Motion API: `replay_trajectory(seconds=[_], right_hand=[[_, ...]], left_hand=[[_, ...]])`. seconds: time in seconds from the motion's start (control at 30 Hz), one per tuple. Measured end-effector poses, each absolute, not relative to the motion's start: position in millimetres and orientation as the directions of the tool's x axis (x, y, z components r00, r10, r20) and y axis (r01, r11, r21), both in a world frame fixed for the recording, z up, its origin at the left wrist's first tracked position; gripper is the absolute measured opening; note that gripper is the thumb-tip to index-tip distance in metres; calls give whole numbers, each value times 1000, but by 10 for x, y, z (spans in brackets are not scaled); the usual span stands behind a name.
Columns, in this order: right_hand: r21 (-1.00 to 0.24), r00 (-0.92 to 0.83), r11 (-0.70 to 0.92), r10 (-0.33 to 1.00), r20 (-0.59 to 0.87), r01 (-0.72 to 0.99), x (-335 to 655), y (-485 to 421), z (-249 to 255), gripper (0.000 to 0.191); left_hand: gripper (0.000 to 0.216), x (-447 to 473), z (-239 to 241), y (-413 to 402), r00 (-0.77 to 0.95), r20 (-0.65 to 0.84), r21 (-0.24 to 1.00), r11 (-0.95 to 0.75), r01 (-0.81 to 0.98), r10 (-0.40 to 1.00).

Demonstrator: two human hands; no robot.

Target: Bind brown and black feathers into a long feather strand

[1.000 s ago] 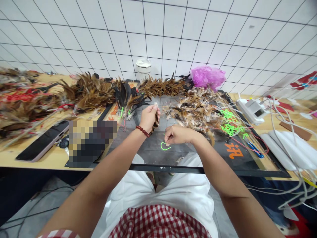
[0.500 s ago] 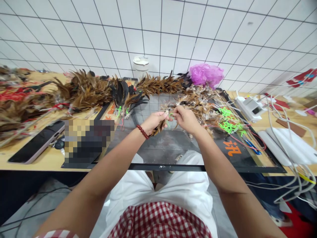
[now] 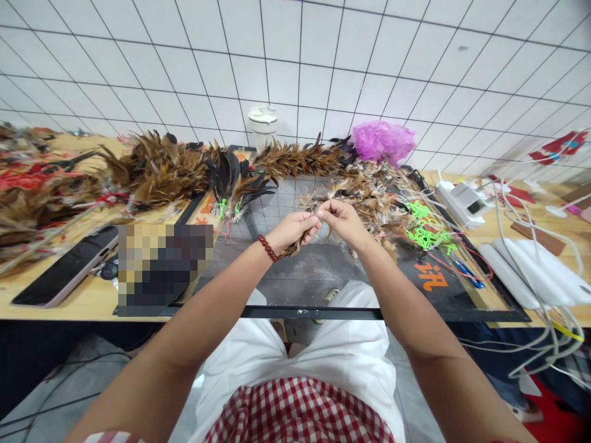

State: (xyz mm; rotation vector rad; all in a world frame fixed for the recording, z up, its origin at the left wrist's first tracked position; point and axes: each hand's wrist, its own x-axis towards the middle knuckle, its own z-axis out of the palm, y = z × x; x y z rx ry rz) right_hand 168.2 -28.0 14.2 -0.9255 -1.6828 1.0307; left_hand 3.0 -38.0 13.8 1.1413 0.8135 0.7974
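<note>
My left hand (image 3: pixel 292 229) is closed round a small bundle of brown feathers (image 3: pixel 295 247), whose tips hang out below the fist. My right hand (image 3: pixel 342 221) meets it from the right, its fingers pinched on a neon green tie (image 3: pixel 317 229) at the top of the bundle. Both hands hover above a dark cutting mat (image 3: pixel 323 277) on the wooden table. A red bead bracelet (image 3: pixel 268 248) circles my left wrist. A loose heap of brown feathers (image 3: pixel 369 197) lies just beyond my right hand.
Tied feather bunches (image 3: pixel 157 169) line the table's back and left. Green ties (image 3: pixel 427 227) lie right of the heap, a pink plastic bag (image 3: pixel 383 141) and white cup (image 3: pixel 262 123) by the wall. A phone (image 3: pixel 64 267) lies left; a power strip (image 3: pixel 464 200) and cables lie right.
My right hand lifted the green tie off the mat and brought it up to the feather bundle in my left hand. The two hands are now together, slightly nearer the heap.
</note>
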Motion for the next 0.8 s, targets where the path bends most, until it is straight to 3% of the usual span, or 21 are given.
replay_trajectory(seconds=[0.13,0.2,0.27,0.37,0.53,0.67,0.8], right_hand=[[-905,-215,379,916,338,194,1690,-274,131,29],[-865,-219,395,915,339,311,1727,-261,116,26],[-747,-240,441,897,370,498,1783,-253,108,20],[-489,-336,522,843,420,699,1864,-266,126,11],[-282,-534,687,710,460,670,1887,-353,233,22],[-298,-525,718,675,519,629,1861,-361,268,24],[-516,-459,651,759,462,557,1861,-298,209,17]], left_hand=[[33,16,163,-388,524,-186,942,302,-144,831],[32,2,151,-364,484,-183,949,283,-140,856],[29,-11,115,-323,366,-142,978,188,-93,920],[25,-30,36,-252,185,-16,993,-5,116,983],[24,-65,-16,-210,173,148,849,-215,482,974],[23,-48,34,-289,426,98,802,-325,501,899],[23,-6,70,-371,609,80,903,-316,291,789]])
